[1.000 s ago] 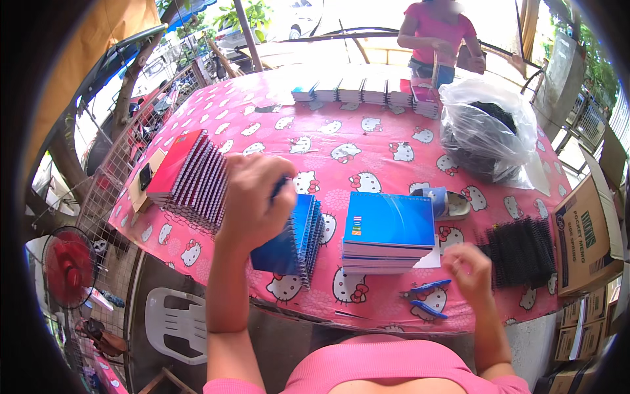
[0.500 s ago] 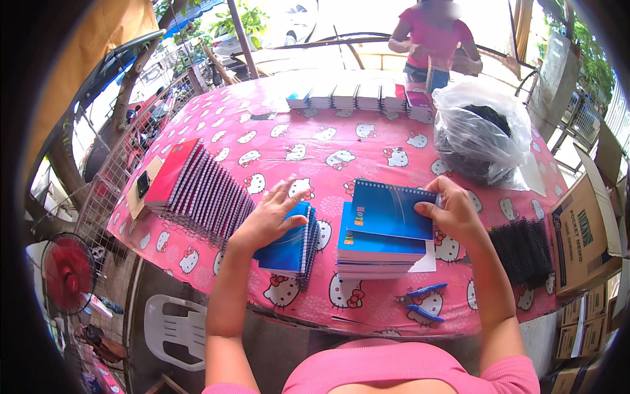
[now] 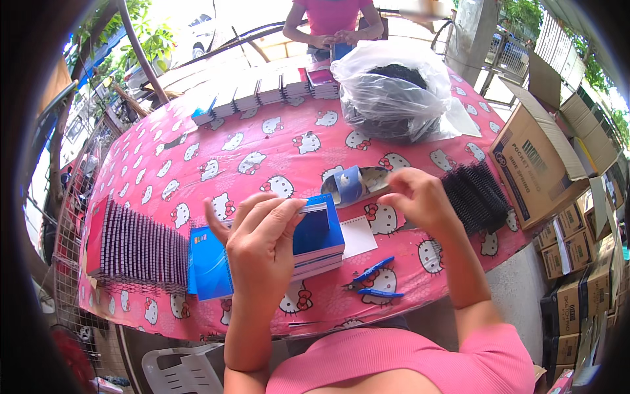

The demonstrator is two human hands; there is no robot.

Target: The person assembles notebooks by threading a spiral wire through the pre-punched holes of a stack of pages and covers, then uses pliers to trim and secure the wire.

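My left hand (image 3: 259,233) pinches the upper edge of a blue notebook (image 3: 318,220), tilted so its white page edge faces up. Below it sits a stack of blue-covered notebooks (image 3: 321,246). My right hand (image 3: 420,200) hovers beside a pile of black spiral binding coils (image 3: 474,197), thumb and fingers apart with nothing visible between them. Left of my left hand lie blue spiral-bound notebooks (image 3: 209,269), partly hidden by it. A blue printed, rounded holder (image 3: 351,186) rests beyond the stack. Blue-handled pliers (image 3: 377,279) lie near the table's front edge.
A long row of red-covered spiral notebooks (image 3: 141,246) stands at left. Notebook stacks (image 3: 266,92) and a clear plastic bag (image 3: 394,92) of black material sit at the far side, where another person (image 3: 331,23) stands. Cardboard boxes (image 3: 541,157) are at right.
My view has swung right. The blue notebook has passed from my right hand to my left, which left the spiral-bound notebooks. My right hand has moved toward the black coils.
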